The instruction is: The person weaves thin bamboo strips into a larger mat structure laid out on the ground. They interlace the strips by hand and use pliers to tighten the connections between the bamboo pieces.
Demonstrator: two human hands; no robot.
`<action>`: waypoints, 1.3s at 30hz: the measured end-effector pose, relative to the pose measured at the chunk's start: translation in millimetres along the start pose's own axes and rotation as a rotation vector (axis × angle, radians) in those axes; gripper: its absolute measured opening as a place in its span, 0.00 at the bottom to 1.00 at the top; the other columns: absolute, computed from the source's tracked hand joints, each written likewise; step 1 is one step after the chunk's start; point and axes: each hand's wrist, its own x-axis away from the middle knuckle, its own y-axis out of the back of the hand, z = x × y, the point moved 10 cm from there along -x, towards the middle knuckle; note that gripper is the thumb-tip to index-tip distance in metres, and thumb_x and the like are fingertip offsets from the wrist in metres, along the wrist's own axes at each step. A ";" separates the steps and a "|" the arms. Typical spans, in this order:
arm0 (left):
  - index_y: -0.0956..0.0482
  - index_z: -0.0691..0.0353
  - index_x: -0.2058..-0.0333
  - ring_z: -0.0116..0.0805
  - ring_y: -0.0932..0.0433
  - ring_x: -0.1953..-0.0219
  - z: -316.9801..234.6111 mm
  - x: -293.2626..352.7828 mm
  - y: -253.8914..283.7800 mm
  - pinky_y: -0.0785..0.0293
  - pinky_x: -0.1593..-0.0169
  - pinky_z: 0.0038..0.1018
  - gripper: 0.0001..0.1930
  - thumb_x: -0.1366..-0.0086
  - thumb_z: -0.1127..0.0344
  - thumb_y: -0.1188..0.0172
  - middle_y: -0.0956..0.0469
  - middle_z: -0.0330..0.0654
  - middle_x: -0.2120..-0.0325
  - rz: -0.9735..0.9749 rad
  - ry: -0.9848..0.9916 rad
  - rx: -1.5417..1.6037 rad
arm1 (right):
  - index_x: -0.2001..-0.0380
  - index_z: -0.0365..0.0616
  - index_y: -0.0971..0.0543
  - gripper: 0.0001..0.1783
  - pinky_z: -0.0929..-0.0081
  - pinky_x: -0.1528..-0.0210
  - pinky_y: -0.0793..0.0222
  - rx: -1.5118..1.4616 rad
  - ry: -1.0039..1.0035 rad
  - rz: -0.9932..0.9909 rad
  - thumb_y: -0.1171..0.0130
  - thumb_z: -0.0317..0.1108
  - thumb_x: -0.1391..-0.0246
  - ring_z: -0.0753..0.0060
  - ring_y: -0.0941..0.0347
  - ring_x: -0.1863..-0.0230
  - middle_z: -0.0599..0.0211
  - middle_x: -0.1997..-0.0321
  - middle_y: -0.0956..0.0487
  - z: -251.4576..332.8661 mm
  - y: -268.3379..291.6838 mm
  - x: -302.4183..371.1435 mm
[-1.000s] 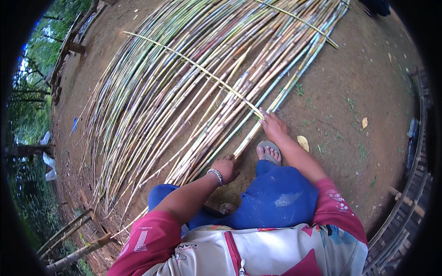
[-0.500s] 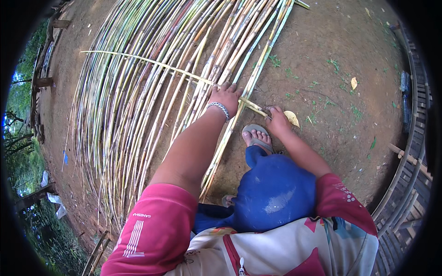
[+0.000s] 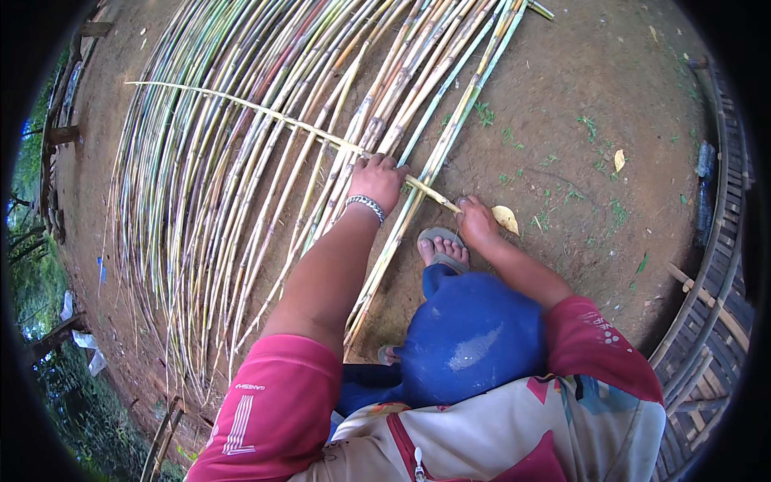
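Observation:
A wide row of long jointed cane poles (image 3: 210,173), green, yellow and purplish, lies side by side on bare earth. Across them runs one pale yellow pole (image 3: 265,111), thin at its far left end. My left hand (image 3: 376,183), with a silver chain bracelet at the wrist, is closed over this crosswise pole above the right part of the row. The near right end of the pole is in my right hand (image 3: 477,222), just beyond the last canes and above my sandalled foot (image 3: 443,247). My right fingertips are partly hidden.
My blue-clad knee (image 3: 474,337) is bent below my right hand. A yellow leaf (image 3: 505,218) lies beside that hand. On the right are a slatted bamboo structure (image 3: 711,321) and a plastic bottle (image 3: 704,193). Wooden posts (image 3: 63,135) and greenery border the left.
My left hand has shifted slightly left over the crosswise pole, and a little more of the pole shows between my hands. The view has shifted slightly too.

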 end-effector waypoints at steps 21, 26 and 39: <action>0.35 0.69 0.40 0.59 0.30 0.42 -27.8 103.5 -92.5 0.32 0.37 0.44 0.41 0.44 0.49 0.29 0.30 0.61 0.47 0.031 0.422 0.668 | 0.55 0.35 0.26 0.16 0.48 0.51 0.25 0.163 0.072 0.395 0.48 0.37 0.37 0.39 0.20 0.56 0.42 0.62 0.18 0.2 -15.3 -13.0; 0.37 0.69 0.37 0.57 0.27 0.41 -8.9 109.1 -156.2 0.30 0.38 0.42 0.44 0.45 0.48 0.30 0.27 0.64 0.44 0.322 0.580 0.852 | 0.59 0.36 0.26 0.14 0.44 0.54 0.28 0.079 0.099 0.264 0.46 0.38 0.37 0.35 0.22 0.61 0.40 0.67 0.19 -7.1 -17.9 -13.1; 0.19 0.63 0.52 0.55 0.20 0.50 11.9 106.4 -147.8 0.26 0.45 0.42 0.24 0.40 0.50 0.34 0.18 0.59 0.56 0.326 0.555 0.885 | 0.59 0.38 0.24 0.14 0.48 0.51 0.26 0.023 -0.127 0.201 0.44 0.40 0.37 0.40 0.21 0.56 0.44 0.61 0.18 13.5 -8.8 -24.1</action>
